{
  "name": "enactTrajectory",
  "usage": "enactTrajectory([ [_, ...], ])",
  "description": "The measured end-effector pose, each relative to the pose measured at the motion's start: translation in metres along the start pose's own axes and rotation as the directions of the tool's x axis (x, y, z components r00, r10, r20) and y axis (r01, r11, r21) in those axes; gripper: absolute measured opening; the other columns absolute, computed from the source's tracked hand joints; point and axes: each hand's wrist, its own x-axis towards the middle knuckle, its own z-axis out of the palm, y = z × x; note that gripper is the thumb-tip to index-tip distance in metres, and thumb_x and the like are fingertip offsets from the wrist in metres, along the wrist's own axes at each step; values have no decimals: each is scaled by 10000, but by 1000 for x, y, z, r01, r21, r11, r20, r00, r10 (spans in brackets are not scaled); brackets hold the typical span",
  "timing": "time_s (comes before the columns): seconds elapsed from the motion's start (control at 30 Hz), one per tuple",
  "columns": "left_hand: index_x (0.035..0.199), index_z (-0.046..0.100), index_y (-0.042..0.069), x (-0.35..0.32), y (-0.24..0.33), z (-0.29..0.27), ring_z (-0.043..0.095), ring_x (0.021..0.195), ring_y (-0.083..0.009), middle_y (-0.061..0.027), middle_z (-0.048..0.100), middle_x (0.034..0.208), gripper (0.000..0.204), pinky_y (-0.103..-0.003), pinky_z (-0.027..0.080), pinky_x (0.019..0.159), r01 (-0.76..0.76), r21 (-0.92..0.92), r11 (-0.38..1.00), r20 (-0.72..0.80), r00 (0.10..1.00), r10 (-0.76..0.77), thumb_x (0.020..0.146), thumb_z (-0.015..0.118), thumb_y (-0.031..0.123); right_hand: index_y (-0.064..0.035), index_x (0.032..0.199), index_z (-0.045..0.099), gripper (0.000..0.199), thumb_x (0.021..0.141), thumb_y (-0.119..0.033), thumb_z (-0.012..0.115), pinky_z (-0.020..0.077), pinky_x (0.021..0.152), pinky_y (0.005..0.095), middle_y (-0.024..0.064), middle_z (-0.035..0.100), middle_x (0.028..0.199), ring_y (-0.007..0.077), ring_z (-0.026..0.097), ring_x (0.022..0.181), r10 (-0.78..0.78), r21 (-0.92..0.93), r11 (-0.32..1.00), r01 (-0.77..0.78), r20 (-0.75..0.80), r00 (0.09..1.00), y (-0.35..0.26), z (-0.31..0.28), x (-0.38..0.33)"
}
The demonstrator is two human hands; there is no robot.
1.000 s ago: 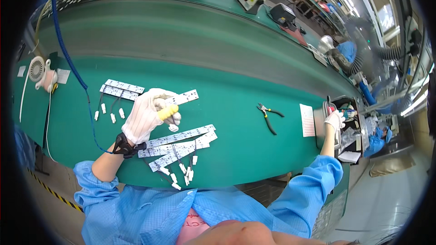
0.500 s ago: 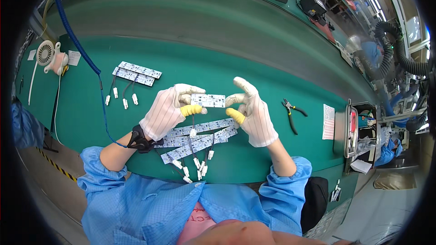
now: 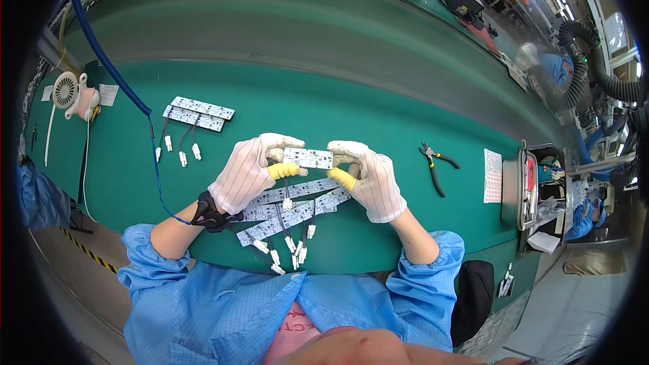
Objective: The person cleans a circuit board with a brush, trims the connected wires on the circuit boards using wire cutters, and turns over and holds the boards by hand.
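Observation:
Between my two gloved hands a white circuit board [image 3: 308,158] with small dark parts is held level above the table. My left hand [image 3: 251,165] pinches its left end, the yellow-covered thumb below and the fingers above. At the board's right end my right hand [image 3: 368,177] is closed with thumb and fingers on its edge. A white connector [image 3: 287,204] on a dark lead hangs beneath the board. Below lie several overlapping board strips [image 3: 291,217], partly hidden by my left hand, with white connectors [image 3: 295,247] toward me.
More board strips [image 3: 201,107] with connectors lie at the left on the green table [image 3: 378,260]. Cutting pliers [image 3: 435,167] rest at the right, near a label sheet [image 3: 493,176] and a metal tray [image 3: 529,189]. A small fan [image 3: 76,94] stands far left. A blue coiled cord [image 3: 111,67] reaches my left wristband.
My right hand's fingers have come down from a raised, spread pose and closed on the board's right end. The left hand keeps its hold.

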Motion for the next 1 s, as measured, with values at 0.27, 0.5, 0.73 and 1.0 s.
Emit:
enactTrajectory([
  [0.27,1128,572,-24,2,3,-2,689,819,-108,-103,731,845,326,-229,501,677,26,-12,1000,14,1000,-26,869,670,146,-99,1162,589,437,770,-181,764,368,462,294,18,480,595,141,388,443,-12,30,999,12,-22,1000,1,0,3],
  [0.5,1130,565,-41,2,1,-5,682,819,-99,-108,730,851,346,-236,503,685,10,48,999,30,999,-11,865,674,153,-94,1148,589,420,774,-180,760,363,443,293,17,541,608,136,401,430,-63,29,997,65,-64,996,-2,1,6],
  [0.73,1123,568,-24,0,5,-1,671,786,-89,-76,734,845,354,-230,490,664,65,-12,998,23,998,-64,870,674,201,-85,1139,598,394,788,-181,750,359,440,298,9,497,570,138,402,430,-61,8,998,62,-53,997,2,1,1],
  [1.0,1108,575,-18,0,9,-2,624,680,-71,-56,735,829,349,-231,471,616,44,52,998,12,999,-45,877,666,226,-88,1135,598,390,790,-193,747,375,455,291,9,554,623,135,419,455,-84,1,996,84,-70,994,2,2,2],
])
